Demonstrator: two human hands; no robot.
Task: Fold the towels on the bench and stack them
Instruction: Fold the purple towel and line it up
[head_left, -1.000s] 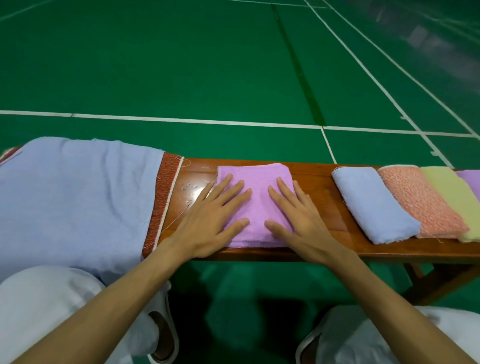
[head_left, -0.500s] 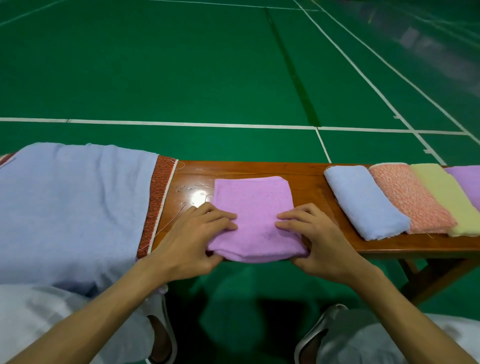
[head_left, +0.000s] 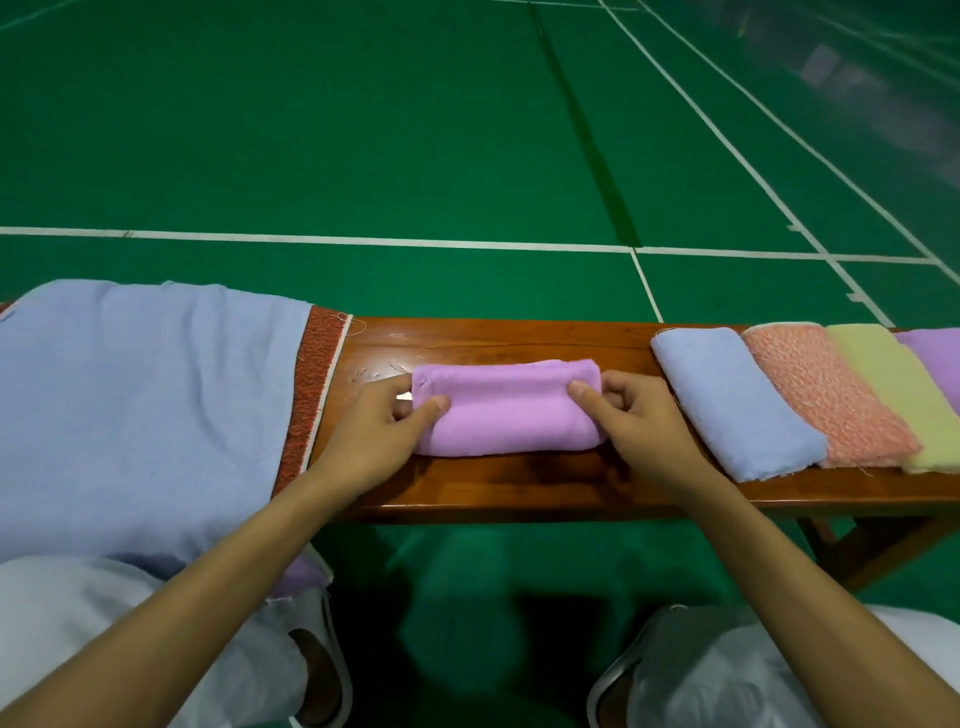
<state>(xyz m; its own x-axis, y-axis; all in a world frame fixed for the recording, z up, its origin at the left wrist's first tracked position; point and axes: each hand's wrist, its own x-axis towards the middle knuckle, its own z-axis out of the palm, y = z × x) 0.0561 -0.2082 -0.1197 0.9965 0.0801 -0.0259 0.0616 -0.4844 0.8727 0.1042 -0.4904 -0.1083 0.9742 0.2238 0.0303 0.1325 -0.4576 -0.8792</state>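
Note:
A pink-purple towel (head_left: 506, 410) lies folded into a narrow band across the middle of the wooden bench (head_left: 519, 488). My left hand (head_left: 382, 428) pinches its left end, thumb on top and fingers tucked under. My right hand (head_left: 631, 421) pinches its right end the same way. To the right, folded towels lie side by side and overlapping: a light blue towel (head_left: 732, 400), an orange speckled towel (head_left: 826, 395), a pale yellow towel (head_left: 904, 389) and a purple towel (head_left: 935, 353) at the frame edge.
A large light blue towel (head_left: 140, 410) lies spread over the bench's left end on top of a red-brown cloth (head_left: 311, 395). Green court floor (head_left: 415, 130) with white lines stretches beyond. My knees in white trousers (head_left: 78, 623) sit below the bench.
My hands went from pressing flat on the towel to gripping its near edge, then folded it away from me. The towel is now half as deep.

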